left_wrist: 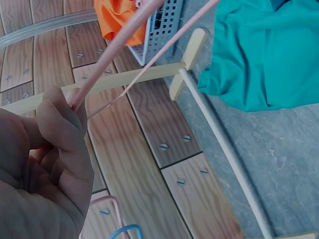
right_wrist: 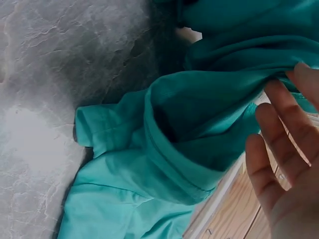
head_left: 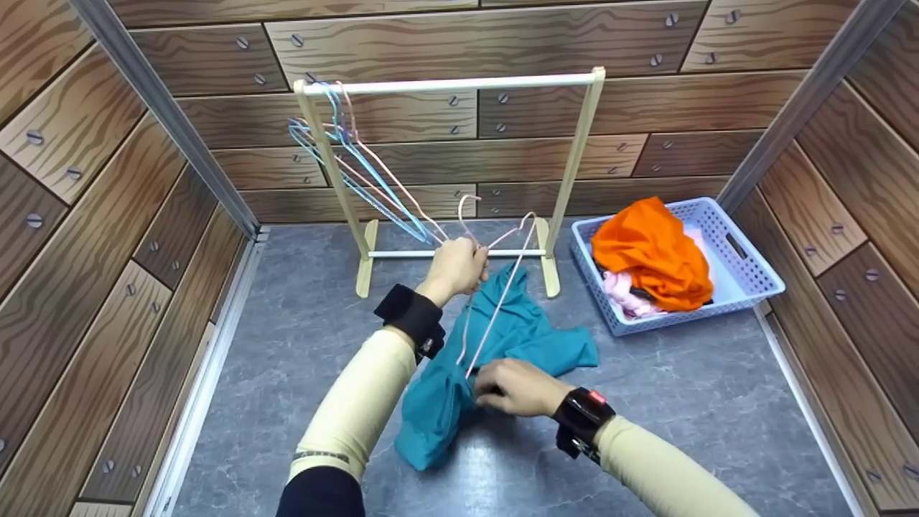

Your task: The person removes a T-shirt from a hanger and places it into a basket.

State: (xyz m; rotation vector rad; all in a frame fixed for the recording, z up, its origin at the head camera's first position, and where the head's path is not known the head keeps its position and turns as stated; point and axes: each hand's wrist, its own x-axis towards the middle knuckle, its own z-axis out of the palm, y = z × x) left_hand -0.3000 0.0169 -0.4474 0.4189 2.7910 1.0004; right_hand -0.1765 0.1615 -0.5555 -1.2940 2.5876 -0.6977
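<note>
My left hand grips a pink wire hanger near the base of its hook, which curves up above the fist. The left wrist view shows the thumb and finger pinching the pink wire. A teal shirt lies bunched below, and the hanger's near end runs into its cloth. My right hand is at that end. In the right wrist view, its thumb and forefinger pinch the edge of the shirt's gaping hem, while the other fingers are spread loosely. Part of the hanger is hidden by cloth.
Behind the hands stands a wooden rack with a white top rail. Blue and pink hangers hang at its left end. To the right, a light-blue basket holds orange cloth and pink-white cloth. Wood-patterned walls enclose the grey floor.
</note>
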